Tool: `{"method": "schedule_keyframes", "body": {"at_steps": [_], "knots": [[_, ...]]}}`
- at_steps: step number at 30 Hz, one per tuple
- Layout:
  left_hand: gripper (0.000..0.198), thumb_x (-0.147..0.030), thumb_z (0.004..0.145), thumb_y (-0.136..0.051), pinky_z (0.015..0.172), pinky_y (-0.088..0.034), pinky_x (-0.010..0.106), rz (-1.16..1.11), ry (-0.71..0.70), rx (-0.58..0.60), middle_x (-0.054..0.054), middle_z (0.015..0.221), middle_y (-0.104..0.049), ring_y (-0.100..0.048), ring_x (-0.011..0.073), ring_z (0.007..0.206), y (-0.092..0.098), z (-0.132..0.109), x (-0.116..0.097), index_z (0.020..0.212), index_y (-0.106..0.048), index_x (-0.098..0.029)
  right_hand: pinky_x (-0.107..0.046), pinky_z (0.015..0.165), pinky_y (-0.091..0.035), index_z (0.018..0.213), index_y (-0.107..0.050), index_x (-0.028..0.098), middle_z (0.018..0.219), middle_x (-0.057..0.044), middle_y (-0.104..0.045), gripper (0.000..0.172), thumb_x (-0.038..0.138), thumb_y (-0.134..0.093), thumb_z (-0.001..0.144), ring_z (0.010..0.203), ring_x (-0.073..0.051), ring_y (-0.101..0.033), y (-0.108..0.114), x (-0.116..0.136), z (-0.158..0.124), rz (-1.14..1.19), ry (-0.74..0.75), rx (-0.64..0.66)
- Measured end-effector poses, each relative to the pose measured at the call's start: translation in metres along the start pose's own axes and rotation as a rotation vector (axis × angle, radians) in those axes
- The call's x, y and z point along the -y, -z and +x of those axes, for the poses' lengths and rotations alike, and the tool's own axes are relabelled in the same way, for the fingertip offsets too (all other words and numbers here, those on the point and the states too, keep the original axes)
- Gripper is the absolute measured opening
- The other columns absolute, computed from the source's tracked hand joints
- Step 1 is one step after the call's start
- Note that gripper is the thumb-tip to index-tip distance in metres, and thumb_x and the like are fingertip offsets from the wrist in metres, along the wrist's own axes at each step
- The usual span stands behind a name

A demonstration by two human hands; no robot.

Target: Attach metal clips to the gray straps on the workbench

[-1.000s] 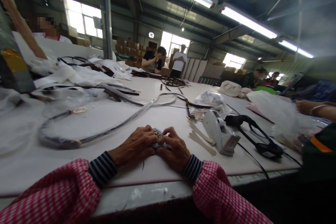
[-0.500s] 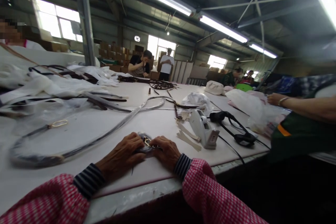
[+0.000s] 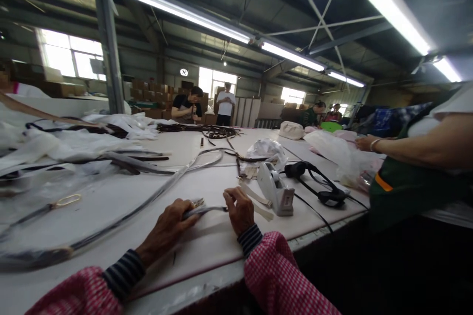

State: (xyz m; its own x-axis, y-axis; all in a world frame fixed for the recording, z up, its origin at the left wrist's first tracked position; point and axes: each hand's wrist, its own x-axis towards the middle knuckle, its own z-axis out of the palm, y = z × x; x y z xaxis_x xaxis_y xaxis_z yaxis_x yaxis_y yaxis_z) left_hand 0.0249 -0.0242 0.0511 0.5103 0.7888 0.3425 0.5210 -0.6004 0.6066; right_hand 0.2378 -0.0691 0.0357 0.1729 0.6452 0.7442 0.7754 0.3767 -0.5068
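Observation:
My left hand [image 3: 170, 225] is closed around a dark strap [image 3: 210, 209] wrapped in clear plastic, just above the white table. Gold metal hardware [image 3: 198, 202] shows beside its fingertips. Fingers and thumb of my right hand [image 3: 239, 210] pinch the strap's other end, so a short piece spans the gap between both hands. A long plastic-wrapped strap [image 3: 148, 203] curves over the table to the left. At the far left, another strap end carries a gold oval ring [image 3: 67, 201].
Right of my right hand stand a grey tape dispenser [image 3: 279, 197] and a black strapped device [image 3: 328, 194] with a cable. Plastic wrapping and dark straps [image 3: 118, 128] pile at the left. A co-worker in a green apron [image 3: 391, 192] stands close on the right.
My hands have moved apart, the right one lifting slightly, and the strap piece between them now shows. The view has tilted upward and turned to the right.

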Motion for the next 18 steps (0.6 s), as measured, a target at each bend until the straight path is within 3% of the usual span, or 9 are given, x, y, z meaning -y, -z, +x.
{"method": "schedule_keyframes", "body": {"at_steps": [4,8,12,14,18], "knots": [[0.041,-0.059,0.087,-0.058,0.066,-0.034,0.031,-0.182,0.098,-0.094,0.001,0.073,-0.057,-0.053,0.022,0.073,-0.008,0.012,-0.016,0.073,-0.059,-0.02,-0.028,0.077,-0.047,0.09,-0.066,0.019,0.084,-0.003,-0.064,0.022,0.024,-0.049,0.102,0.082,-0.017,-0.061,0.009,-0.015,0.001,-0.088,-0.01,0.004],[0.037,-0.056,0.081,-0.067,0.067,-0.035,0.03,-0.226,0.103,-0.161,0.0,0.076,-0.058,-0.052,0.0215,0.074,-0.002,0.007,-0.007,0.078,-0.065,-0.019,-0.033,0.083,-0.047,0.096,-0.067,0.02,0.095,-0.006,-0.066,0.011,0.021,-0.056,0.097,0.093,-0.021,-0.06,0.047,-0.031,-0.004,-0.246,0.013,0.071],[0.039,-0.056,0.081,-0.07,0.058,-0.031,0.025,-0.536,0.2,-0.218,-0.004,0.066,-0.051,-0.043,0.0141,0.063,0.004,0.007,0.002,0.076,-0.065,-0.018,-0.039,0.077,-0.047,0.089,-0.069,0.019,0.092,-0.011,-0.067,0.008,0.013,-0.07,0.084,0.095,-0.029,-0.059,0.08,-0.057,-0.012,-0.547,0.065,0.226],[0.04,-0.054,0.078,-0.076,0.053,-0.028,0.023,-0.765,0.259,-0.223,-0.006,0.061,-0.048,-0.039,0.011,0.057,0.003,0.01,0.002,0.071,-0.063,-0.017,-0.038,0.07,-0.046,0.078,-0.067,0.018,0.084,-0.012,-0.066,0.009,0.01,-0.071,0.081,0.086,-0.028,-0.06,0.081,-0.069,-0.014,-0.577,0.068,0.252],[0.041,-0.049,0.07,-0.085,0.048,-0.03,0.02,-1.06,0.332,-0.179,-0.005,0.059,-0.053,-0.043,0.0087,0.053,0.0,0.014,-0.001,0.068,-0.062,-0.015,-0.034,0.063,-0.044,0.069,-0.064,0.017,0.075,-0.01,-0.062,0.021,0.011,-0.062,0.088,0.075,-0.023,-0.059,0.071,-0.085,-0.013,-0.543,0.096,0.258]]}}
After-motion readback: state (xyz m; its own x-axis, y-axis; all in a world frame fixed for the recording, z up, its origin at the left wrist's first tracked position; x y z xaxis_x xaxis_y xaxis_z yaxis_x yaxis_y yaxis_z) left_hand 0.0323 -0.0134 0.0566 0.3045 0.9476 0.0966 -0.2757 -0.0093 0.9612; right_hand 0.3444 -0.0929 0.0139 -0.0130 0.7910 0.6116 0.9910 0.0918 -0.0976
